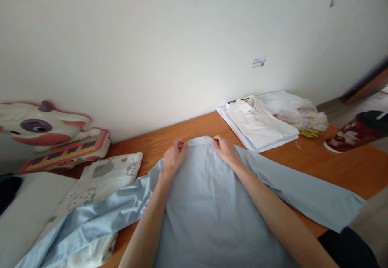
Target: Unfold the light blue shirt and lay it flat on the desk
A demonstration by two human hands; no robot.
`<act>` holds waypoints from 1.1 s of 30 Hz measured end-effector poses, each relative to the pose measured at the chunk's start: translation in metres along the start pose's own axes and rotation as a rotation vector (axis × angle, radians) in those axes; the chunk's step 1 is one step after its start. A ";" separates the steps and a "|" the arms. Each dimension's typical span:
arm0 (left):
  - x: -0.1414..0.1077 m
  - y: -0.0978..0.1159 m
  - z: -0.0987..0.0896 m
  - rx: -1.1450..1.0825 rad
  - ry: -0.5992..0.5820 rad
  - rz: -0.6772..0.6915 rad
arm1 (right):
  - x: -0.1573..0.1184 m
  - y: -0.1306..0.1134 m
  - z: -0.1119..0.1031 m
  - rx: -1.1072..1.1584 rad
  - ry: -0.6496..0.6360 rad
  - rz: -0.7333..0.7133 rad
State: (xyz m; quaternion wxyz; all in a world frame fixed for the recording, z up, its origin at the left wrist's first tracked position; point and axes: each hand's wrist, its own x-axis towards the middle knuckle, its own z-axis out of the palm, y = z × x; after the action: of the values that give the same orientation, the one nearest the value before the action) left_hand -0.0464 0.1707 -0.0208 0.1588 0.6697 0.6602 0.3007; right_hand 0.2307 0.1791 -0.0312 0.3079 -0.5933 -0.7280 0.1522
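Observation:
A light blue long-sleeved shirt [209,203] lies spread over the wooden table [182,132], its collar toward the wall and its sleeves out to both sides. My left hand [175,155] pinches the left end of the collar. At the collar's right end, my right hand [224,148] is closed on the cloth with thumb and fingers. The left sleeve is wrinkled and crosses a white printed cloth [106,175]; the right sleeve stretches nearly flat toward the table's front edge. The shirt's lower hem is out of view.
Folded white shirts [263,124] are stacked at the back right, beside a clear plastic bag [306,120]. Farther right stands a dark red floral cup [348,134] with a black lid. A cow-shaped toy keyboard [66,150] sits at the left, against the white wall [169,49].

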 end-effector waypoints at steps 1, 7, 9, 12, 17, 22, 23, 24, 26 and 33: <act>0.000 0.000 -0.001 0.043 -0.015 -0.010 | -0.001 -0.001 0.000 -0.025 -0.007 -0.005; -0.003 0.006 0.005 0.028 0.041 0.031 | -0.004 -0.011 -0.006 -0.112 -0.004 -0.021; -0.006 0.011 0.006 0.095 0.084 0.061 | -0.008 -0.022 -0.014 -0.179 0.008 -0.070; -0.011 0.018 0.004 0.246 0.131 0.079 | -0.023 -0.040 -0.024 -0.227 -0.050 -0.224; -0.022 0.034 0.003 0.342 0.138 0.143 | -0.056 -0.050 -0.009 -0.267 -0.056 -0.267; -0.062 0.057 0.017 0.390 0.025 0.190 | -0.059 -0.045 -0.003 -0.284 -0.094 -0.235; -0.074 0.059 0.017 0.404 0.000 0.207 | -0.061 -0.046 -0.010 -0.273 -0.119 -0.231; -0.085 0.058 0.016 0.418 -0.026 0.223 | -0.066 -0.049 -0.019 -0.262 -0.136 -0.232; -0.106 0.050 0.008 0.451 -0.063 0.239 | -0.087 -0.054 -0.044 -0.244 -0.130 -0.249; -0.147 -0.018 -0.032 0.550 -0.132 0.185 | -0.228 -0.043 -0.100 -0.204 -0.102 -0.143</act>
State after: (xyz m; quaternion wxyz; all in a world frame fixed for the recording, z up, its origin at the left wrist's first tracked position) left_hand -0.0727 0.0219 -0.0351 -0.0141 0.7630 0.6414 0.0792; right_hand 0.2848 -0.0642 0.0090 0.2186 -0.5595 -0.7950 0.0848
